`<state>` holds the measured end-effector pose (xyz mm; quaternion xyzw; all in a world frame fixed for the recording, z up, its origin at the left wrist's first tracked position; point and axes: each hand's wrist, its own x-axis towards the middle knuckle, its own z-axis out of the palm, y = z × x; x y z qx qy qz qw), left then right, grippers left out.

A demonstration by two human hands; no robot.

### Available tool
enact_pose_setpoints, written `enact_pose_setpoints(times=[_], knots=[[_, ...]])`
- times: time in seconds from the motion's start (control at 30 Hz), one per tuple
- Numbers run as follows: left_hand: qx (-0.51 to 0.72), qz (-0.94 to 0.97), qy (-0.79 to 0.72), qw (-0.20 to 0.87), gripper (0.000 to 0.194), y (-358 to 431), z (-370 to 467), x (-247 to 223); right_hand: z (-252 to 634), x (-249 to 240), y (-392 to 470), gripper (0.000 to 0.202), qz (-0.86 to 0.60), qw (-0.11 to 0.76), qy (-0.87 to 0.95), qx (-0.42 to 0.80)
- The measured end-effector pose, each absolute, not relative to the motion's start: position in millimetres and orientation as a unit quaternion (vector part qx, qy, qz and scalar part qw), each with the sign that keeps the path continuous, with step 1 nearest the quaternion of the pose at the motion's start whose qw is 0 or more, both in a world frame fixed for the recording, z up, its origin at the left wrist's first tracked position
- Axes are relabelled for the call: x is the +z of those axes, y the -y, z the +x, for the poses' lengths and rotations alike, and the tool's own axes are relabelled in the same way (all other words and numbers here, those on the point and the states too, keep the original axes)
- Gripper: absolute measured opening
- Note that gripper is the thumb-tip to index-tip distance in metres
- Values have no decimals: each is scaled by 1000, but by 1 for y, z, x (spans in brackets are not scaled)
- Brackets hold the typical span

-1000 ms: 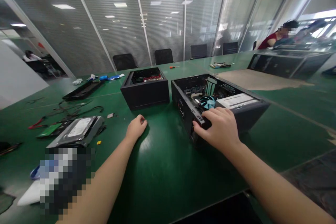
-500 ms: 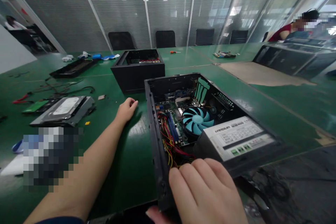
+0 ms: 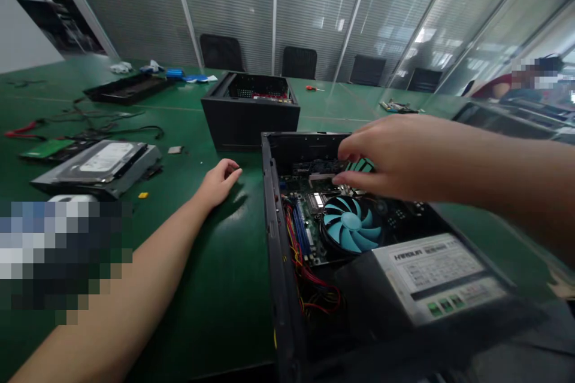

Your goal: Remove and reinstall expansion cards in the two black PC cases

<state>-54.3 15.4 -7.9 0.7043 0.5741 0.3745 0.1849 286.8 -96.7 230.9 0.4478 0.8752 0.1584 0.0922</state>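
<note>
A person's right hand reaches in from the right edge of the frame over an open black computer case, which fills the lower right. Thumb and fingers are parted, with a gap between them, above the far end of the case near its teal slot covers; nothing shows in the grip, though whether the fingertips touch a part cannot be told from here.

Below the hand sit a fan with blue blades and, nearer the viewer, a labelled power supply; red and yellow cables run along the left wall.

The left hand rests at center left, well apart from the right, on the green surface, loosely curled, its thumb close to the fingers; whether it holds anything cannot be told.

A second black case stands at upper center, with an orange-handled screwdriver behind it to the right. At left lie a hard drive and a small yellow piece (the brightest scrap there).
</note>
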Motion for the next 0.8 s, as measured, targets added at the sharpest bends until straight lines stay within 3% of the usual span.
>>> enact_pose_setpoints(times=[0.1, 0.3, 0.57, 0.8], knots=[[422, 695, -556, 170, 32, -10, -52, -3, 282, 213, 34, 45, 478, 211, -833, 181], [494, 702, -507, 79, 28, 13, -30, 13, 275, 156, -30, 38, 412, 307, -844, 152], [456, 805, -376, 50, 34, 23, -8, 17, 275, 131, -44, 30, 432, 233, -856, 163], [465, 793, -389, 53, 36, 21, -11, 17, 276, 132, -44, 29, 415, 229, -863, 174]])
